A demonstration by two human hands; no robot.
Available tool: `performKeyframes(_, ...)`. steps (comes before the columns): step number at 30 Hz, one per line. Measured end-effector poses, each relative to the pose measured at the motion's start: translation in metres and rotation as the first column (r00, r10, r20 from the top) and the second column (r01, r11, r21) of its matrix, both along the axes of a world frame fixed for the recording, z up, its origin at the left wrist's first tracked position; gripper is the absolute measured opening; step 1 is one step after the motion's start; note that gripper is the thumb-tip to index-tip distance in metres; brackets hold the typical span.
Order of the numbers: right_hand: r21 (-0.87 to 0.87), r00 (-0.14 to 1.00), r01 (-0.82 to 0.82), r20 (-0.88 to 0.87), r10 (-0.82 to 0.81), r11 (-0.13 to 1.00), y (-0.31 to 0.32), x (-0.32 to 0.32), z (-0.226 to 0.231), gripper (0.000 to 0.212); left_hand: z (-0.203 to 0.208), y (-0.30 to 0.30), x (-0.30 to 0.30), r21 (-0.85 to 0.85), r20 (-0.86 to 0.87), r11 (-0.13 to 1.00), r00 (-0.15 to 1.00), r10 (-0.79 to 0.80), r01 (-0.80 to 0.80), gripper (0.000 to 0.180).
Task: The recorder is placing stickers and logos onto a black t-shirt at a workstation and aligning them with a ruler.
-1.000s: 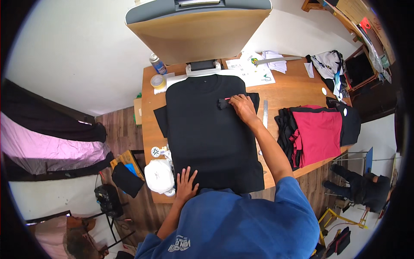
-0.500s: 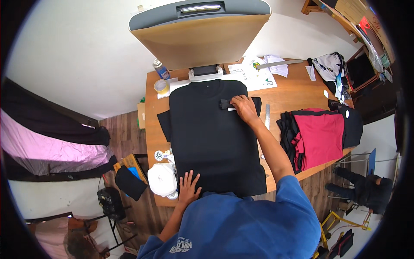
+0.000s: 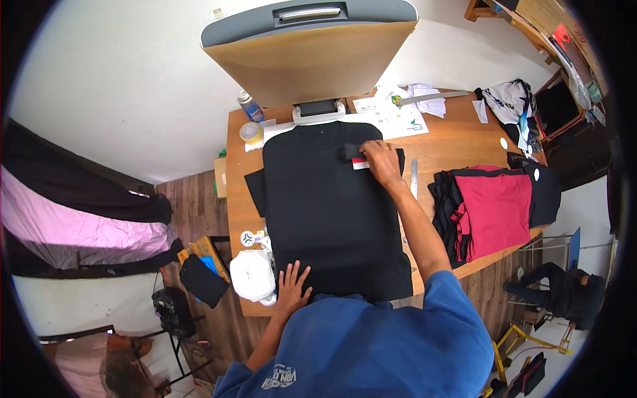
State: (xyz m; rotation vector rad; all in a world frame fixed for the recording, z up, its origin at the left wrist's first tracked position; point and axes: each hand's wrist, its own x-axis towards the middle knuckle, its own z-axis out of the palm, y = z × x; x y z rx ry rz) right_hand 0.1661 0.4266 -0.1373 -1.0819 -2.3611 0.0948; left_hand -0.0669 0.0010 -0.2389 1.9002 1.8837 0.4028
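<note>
A black T-shirt (image 3: 328,219) lies spread flat over the heat press's lower platen, its collar toward the raised upper part of the heat press (image 3: 305,63). On the chest at the right is a small red and white patch (image 3: 360,164). My right hand (image 3: 381,161) is closed on a small black cloth (image 3: 352,152) just above the patch, partly hidden by the fingers. At the shirt's lower left edge, my left hand (image 3: 292,290) rests flat with its fingers spread.
To the right lie a metal ruler (image 3: 414,178) and a pile of red and black garments (image 3: 494,212). A spray can (image 3: 250,106), a tape roll (image 3: 251,133) and a white bundle (image 3: 253,275) stand left of the shirt. Another person (image 3: 564,292) is at the far right.
My right hand has shifted slightly with the black cloth, and the patch's red half now shows. My left hand stays on the shirt.
</note>
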Motion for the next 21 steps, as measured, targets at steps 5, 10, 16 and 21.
performKeyframes(5, -0.029, 0.876, 0.394, -0.29, -0.385, 0.919, -0.043, 0.068, -0.016, 0.012, -0.009, -0.012, 0.002, -0.02, -0.017, 1.0, 1.0, -0.004, 0.004, 0.076)
performKeyframes(10, -0.206, 0.757, 0.61, -0.135, -0.64, 0.765, -0.148, 0.16, -0.051, 0.018, -0.007, -0.022, 0.001, 0.007, 0.007, 1.0, 1.0, -0.015, 0.015, 0.076)
performKeyframes(16, -0.295, 0.681, 0.708, 0.042, -0.731, 0.642, -0.238, 0.202, -0.084, 0.02, -0.006, -0.066, 0.01, 0.07, 0.047, 0.996, 0.997, 0.056, -0.059, 0.066)
performKeyframes(21, -0.409, 0.687, 0.696, 0.142, -0.712, 0.59, -0.272, 0.21, -0.106, 0.026, -0.013, -0.123, 0.02, -0.032, 0.157, 0.973, 0.96, 0.233, -0.231, 0.063)
